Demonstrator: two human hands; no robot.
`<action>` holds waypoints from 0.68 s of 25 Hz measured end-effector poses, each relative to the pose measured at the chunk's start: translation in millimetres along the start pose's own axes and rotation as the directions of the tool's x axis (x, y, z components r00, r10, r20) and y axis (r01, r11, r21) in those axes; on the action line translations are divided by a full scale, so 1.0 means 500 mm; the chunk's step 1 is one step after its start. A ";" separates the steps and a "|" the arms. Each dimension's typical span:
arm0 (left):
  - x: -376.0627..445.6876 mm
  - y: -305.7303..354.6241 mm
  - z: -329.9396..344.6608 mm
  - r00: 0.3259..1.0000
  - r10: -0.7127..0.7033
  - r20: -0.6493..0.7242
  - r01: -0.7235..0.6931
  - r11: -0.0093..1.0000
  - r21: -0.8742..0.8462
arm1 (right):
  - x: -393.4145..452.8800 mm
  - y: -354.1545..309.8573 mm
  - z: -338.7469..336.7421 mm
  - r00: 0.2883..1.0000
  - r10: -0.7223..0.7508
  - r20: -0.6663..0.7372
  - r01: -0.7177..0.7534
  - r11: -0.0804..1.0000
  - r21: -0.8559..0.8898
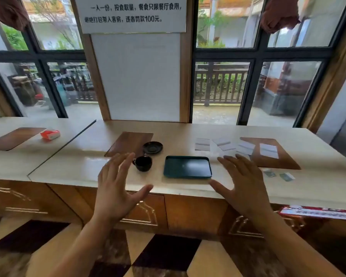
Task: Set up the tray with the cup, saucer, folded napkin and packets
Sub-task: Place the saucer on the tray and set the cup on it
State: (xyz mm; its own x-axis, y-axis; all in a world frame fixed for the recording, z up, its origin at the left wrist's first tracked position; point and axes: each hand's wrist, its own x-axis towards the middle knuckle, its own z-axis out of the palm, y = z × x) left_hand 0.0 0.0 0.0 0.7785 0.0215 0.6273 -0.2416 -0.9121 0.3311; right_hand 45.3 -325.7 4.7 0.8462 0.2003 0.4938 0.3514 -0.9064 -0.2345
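On the counter [188, 134] the tray [187, 167] lies at the centre, with the cup [143, 163] just to its left and the saucer [152, 147] behind the cup. The napkins [236, 146] are spread behind and right of the tray, and two packets [279, 175] lie to its right near the front edge.
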 end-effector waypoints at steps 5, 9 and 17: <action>-0.049 -0.049 0.069 0.976 -0.149 0.159 0.142 0.988 0.055 | -0.008 -0.023 0.111 0.995 0.012 0.100 -0.014 1.000 0.022; -0.036 -0.083 0.125 0.971 -0.167 0.169 0.153 0.984 0.092 | 0.032 -0.005 0.186 0.990 -0.022 0.138 0.017 0.999 0.038; 0.100 -0.128 0.277 0.933 -0.280 0.224 0.239 0.952 0.192 | 0.212 0.093 0.320 0.970 -0.094 0.225 0.071 0.991 0.110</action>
State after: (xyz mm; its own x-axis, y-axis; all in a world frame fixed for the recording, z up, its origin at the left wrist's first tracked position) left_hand 134.6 2.7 -87.3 0.9243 0.1833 0.3348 0.0672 -0.9415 0.3302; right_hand 215.3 -286.8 -88.0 0.8776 0.3633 0.3128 0.4525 -0.8433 -0.2899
